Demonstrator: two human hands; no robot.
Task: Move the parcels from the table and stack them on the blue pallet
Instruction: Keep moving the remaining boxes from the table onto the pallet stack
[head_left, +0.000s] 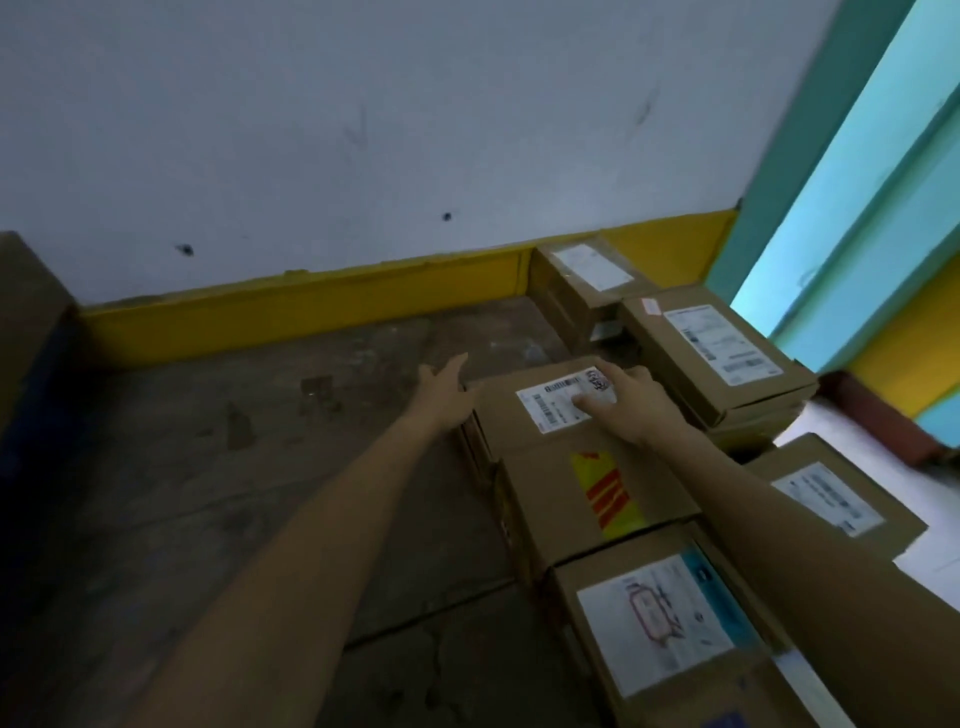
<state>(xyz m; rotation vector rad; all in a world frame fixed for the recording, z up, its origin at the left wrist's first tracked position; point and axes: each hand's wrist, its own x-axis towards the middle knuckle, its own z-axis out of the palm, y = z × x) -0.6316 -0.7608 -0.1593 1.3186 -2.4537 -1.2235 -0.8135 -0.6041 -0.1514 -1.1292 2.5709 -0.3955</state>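
Note:
A brown cardboard parcel (524, 415) with a white barcode label lies among other parcels on the right. My right hand (631, 402) rests flat on its top, fingers spread over the label. My left hand (441, 387) is at the parcel's left far corner, fingers straight and apart, touching or nearly touching its side. Just in front of it lies a parcel with a yellow and red sticker (597, 499), and nearer still a parcel with a large white sheet (660, 618). No blue pallet is clearly visible.
More labelled parcels lie at the back right (722, 353), in the far corner (576, 275) and at the right (831, 499). Bare worn floor (234, 467) spreads left. A white wall with a yellow skirting (311, 306) runs behind. A brown box (26, 312) stands at far left.

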